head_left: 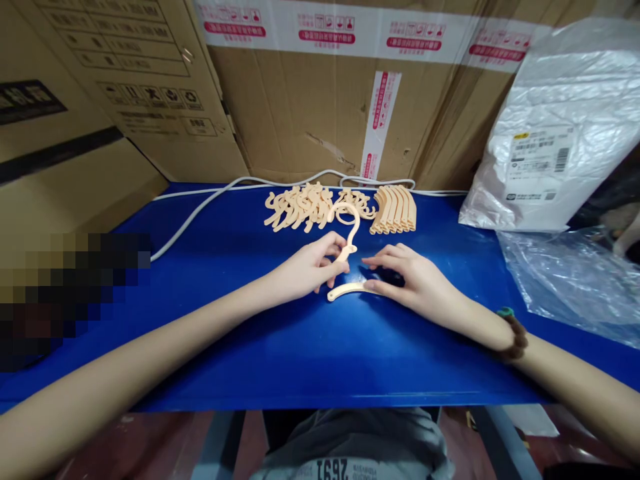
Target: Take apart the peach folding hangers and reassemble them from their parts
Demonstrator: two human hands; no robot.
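My left hand [311,267] pinches the lower stem of a peach plastic hook piece [351,230], whose curved top rises toward the piles behind. My right hand [407,280] presses its fingertips on one end of a curved peach plastic bar [346,290] lying flat on the blue table [310,353], just below the hook's stem. Both hands are close together at the table's middle. A loose pile of hook pieces [303,205] and a neat stack of curved bars [395,210] lie behind the hands.
Cardboard boxes [320,113] wall the back and left. A white cable [200,210] runs along the table's rear edge. A white plastic parcel bag [555,133] and a clear plastic bag [570,280] sit at the right. A bead bracelet [515,337] circles my right wrist.
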